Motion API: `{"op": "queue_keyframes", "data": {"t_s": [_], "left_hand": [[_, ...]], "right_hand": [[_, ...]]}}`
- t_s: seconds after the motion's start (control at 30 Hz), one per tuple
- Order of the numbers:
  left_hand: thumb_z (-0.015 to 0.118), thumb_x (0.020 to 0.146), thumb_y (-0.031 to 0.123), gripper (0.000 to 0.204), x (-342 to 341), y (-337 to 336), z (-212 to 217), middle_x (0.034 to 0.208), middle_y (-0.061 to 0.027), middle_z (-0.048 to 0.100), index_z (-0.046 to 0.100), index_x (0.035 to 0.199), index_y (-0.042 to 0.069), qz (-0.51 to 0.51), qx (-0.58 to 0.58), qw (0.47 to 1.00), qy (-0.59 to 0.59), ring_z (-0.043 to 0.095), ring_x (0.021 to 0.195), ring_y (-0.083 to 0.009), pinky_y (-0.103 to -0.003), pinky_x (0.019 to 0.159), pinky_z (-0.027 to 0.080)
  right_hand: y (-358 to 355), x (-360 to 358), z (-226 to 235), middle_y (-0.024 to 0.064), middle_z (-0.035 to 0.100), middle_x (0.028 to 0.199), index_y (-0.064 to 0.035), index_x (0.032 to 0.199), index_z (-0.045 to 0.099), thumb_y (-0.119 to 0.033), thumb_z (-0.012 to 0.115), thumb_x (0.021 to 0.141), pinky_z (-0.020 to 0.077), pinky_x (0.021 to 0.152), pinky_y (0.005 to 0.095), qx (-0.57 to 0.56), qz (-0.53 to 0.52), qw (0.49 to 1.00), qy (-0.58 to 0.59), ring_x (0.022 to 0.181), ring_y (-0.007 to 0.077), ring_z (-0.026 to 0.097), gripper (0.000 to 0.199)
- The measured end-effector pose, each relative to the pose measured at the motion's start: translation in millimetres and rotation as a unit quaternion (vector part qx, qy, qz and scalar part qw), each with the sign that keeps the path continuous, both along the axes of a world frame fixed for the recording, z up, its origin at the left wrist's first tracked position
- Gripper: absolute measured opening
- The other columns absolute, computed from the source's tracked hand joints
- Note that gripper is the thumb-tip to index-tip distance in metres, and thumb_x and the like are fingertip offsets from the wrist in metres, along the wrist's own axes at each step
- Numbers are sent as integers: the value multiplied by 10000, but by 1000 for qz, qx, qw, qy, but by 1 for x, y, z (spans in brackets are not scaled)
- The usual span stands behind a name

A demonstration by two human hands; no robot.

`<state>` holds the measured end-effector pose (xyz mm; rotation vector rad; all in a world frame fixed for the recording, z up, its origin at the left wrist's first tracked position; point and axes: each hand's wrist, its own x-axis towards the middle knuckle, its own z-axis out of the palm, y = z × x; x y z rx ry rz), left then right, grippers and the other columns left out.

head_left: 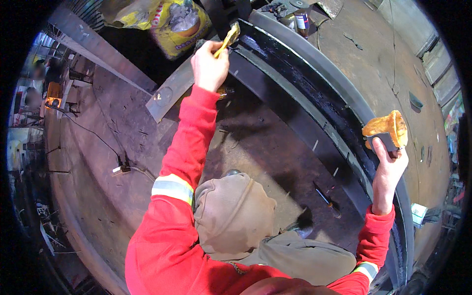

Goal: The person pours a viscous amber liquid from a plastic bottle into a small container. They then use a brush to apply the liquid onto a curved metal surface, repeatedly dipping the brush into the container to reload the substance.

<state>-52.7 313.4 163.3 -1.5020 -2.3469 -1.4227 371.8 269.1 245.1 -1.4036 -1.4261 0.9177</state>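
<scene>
In my left hand (pixel 210 66), closed fingers pinch a short yellow brush-like tool (pixel 229 39) with a wide, smeared end. Its tip is over the far end of a long dark metal beam (pixel 295 91), which appears curved here. I cannot tell whether the tip touches the metal. At the right, my right hand (pixel 388 172) grips an orange-brown cup-shaped container (pixel 388 129) with a stained, uneven rim. A dark grey patch (pixel 382 141) shows on the cup's near side, beside my thumb. The cup is above the beam's outer edge; its contents are hidden.
A yellow sack (pixel 179 37) stands beyond my left hand. Bottles (pixel 301 23) sit behind the beam. A flat metal bar (pixel 169 93) juts out beneath my left forearm. A dark pointed tool (pixel 324 196) lies inside the beam's curve. Cables and a socket block (pixel 121 169) lie leftward.
</scene>
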Motion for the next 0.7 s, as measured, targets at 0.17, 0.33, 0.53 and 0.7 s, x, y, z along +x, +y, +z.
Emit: {"op": "queue_keyframes", "data": {"t_s": [0.17,0.33,0.53,0.7], "left_hand": [[715,842,124,206,24,7,4,850,-104,714,707,995,-13,-112,4,988,-105,649,791,-120,-275,757,510],[704,863,127,197,-9,-11,2,863,-92,721,717,986,-27,-41,-9,995,-89,654,804,-122,-273,751,513],[734,790,226,237,-26,27,9,846,-154,735,755,913,24,-48,-97,994,-18,713,790,-219,-353,755,540],[685,886,191,234,-43,40,16,691,19,579,710,1009,-6,-148,-69,961,-225,458,532,-44,-218,467,324]], "right_hand": [[1,-1,-4,63,691,1024,4,1183,623,-72,776,818,485,903,300,5,-1,1000,-15,934,127,646,403],[1,1,-2,60,690,1017,0,1166,633,-85,784,815,474,915,304,-10,-13,1000,6,942,127,639,391],[3,4,-6,60,693,1013,-2,1173,629,-87,788,812,479,915,308,-2,-9,1000,-7,933,128,643,403],[3,3,-6,60,693,1014,1,1172,629,-84,783,817,485,902,301,-4,-16,1000,-9,917,122,647,396]]}}
